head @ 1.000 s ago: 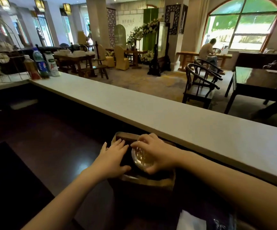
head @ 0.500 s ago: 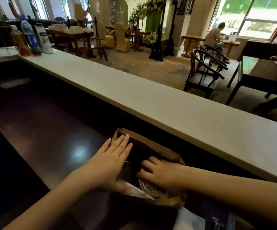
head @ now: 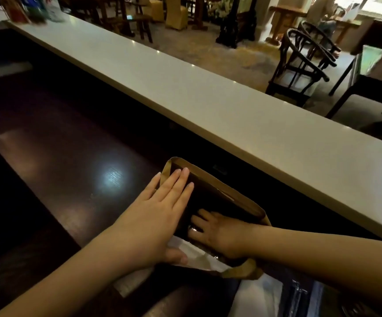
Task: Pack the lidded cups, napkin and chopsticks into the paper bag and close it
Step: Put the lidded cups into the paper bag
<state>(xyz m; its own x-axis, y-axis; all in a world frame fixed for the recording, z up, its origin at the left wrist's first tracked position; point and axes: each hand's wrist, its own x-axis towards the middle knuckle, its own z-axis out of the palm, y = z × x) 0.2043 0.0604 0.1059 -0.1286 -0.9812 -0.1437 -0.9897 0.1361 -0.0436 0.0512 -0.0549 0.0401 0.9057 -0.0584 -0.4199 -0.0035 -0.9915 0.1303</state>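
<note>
A brown paper bag (head: 233, 197) stands open on the dark counter, just below the pale bar top. My left hand (head: 160, 213) lies flat against the bag's near left edge, fingers straight, thumb on a white paper (head: 197, 255) at the rim. My right hand (head: 222, 234) reaches down inside the bag, its fingers curled over a clear lidded cup (head: 193, 229), of which only a shiny sliver shows. The rest of the bag's inside is dark. I see no chopsticks.
A long pale bar top (head: 208, 99) runs diagonally behind the bag. White paper (head: 261, 294) and a clear plastic item (head: 299, 294) lie at the bottom right. Bottles (head: 37, 8) stand far left on the bar. Chairs (head: 299, 65) and tables fill the room beyond.
My right hand has gone from the bag's mouth deep into the bag with the cup. My left hand stays at the bag's left edge. The view has tilted downward.
</note>
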